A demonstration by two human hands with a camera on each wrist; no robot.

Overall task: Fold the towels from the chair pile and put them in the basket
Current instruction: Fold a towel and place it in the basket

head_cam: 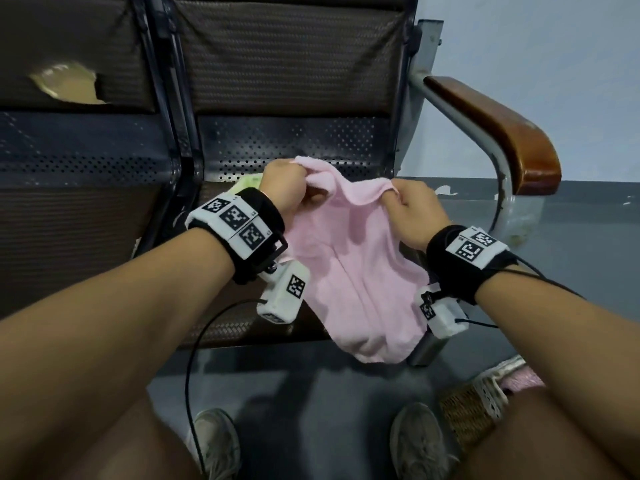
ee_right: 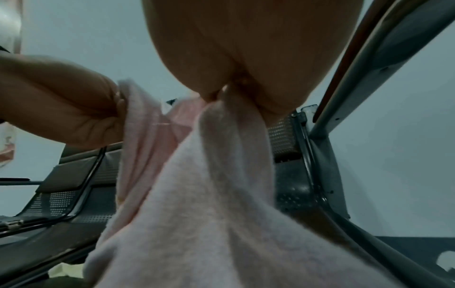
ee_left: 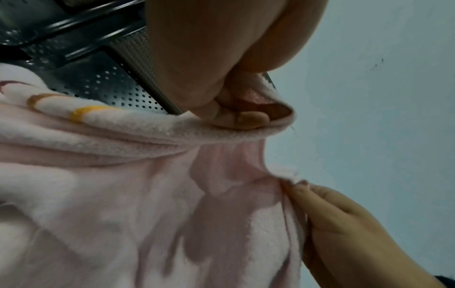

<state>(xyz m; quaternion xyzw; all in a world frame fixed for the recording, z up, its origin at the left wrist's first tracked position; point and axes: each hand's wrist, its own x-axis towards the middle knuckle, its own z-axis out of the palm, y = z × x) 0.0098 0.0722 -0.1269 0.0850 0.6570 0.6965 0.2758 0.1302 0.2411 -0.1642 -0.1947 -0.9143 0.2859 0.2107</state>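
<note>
A pale pink towel [head_cam: 360, 258] hangs in the air in front of the chair seat [head_cam: 225, 327], held by its top edge. My left hand [head_cam: 294, 181] grips the top left corner with curled fingers [ee_left: 246, 117]. My right hand [head_cam: 401, 199] pinches the top right corner, seen from below in the right wrist view [ee_right: 221, 93]. The towel [ee_right: 197, 204] sags between both hands and drapes down past the seat's front edge. A woven basket [head_cam: 467, 410] stands on the floor at lower right, with pink cloth [head_cam: 519, 381] in it. A yellow-green towel [head_cam: 247, 183] peeks out behind my left hand.
The chair has a perforated metal back [head_cam: 294, 147] and a brown wooden armrest [head_cam: 502, 133] at the right. A second seat [head_cam: 69, 220] adjoins on the left. My shoes [head_cam: 218, 445] stand on the dark floor below. Cables run from both wrist cameras.
</note>
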